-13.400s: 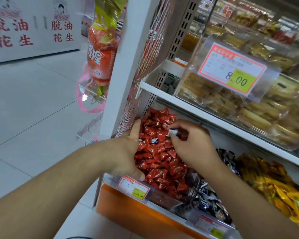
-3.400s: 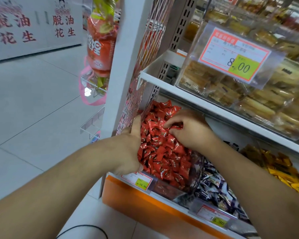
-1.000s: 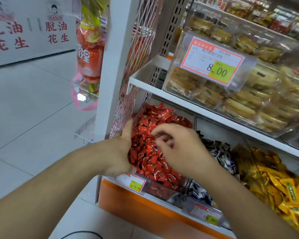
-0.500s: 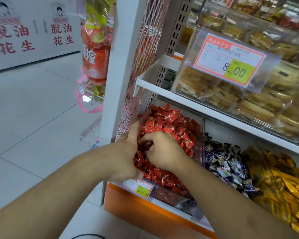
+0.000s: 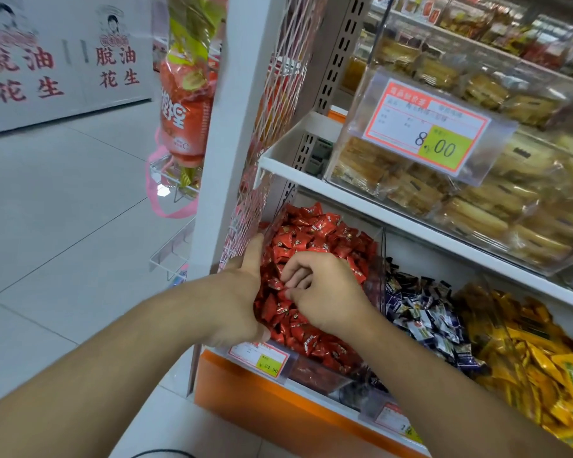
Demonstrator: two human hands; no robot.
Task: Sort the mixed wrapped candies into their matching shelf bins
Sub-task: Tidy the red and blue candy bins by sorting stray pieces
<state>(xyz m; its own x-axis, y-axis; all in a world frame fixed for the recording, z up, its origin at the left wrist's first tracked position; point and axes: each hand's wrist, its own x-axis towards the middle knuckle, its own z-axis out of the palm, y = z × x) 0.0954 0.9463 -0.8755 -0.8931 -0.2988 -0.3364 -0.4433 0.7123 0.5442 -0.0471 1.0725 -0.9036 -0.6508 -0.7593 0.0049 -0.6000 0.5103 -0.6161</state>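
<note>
A clear shelf bin holds a heap of red wrapped candies [image 5: 318, 233]. To its right lie dark blue wrapped candies [image 5: 423, 312], then yellow wrapped candies [image 5: 542, 352] in their own bins. My left hand [image 5: 242, 299] rests against the red pile's left side, thumb straight up along the bin wall; its fingers are hidden behind the hand. My right hand [image 5: 324, 292] sits on top of the red heap with fingers curled, the tips dug in among red candies. Which piece they pinch is hidden.
A white shelf [image 5: 377, 206] hangs close above the bins and carries wrapped pastries [image 5: 476, 206] behind an 8.00 price tag [image 5: 427, 127]. A wire mesh panel [image 5: 278, 94] and a white post flank the left. An orange snack bag [image 5: 182, 104] hangs over the tiled aisle.
My right hand has shifted slightly right on the red pile, its fingers still curled into the candies. The left hand stays against the bin's left side.
</note>
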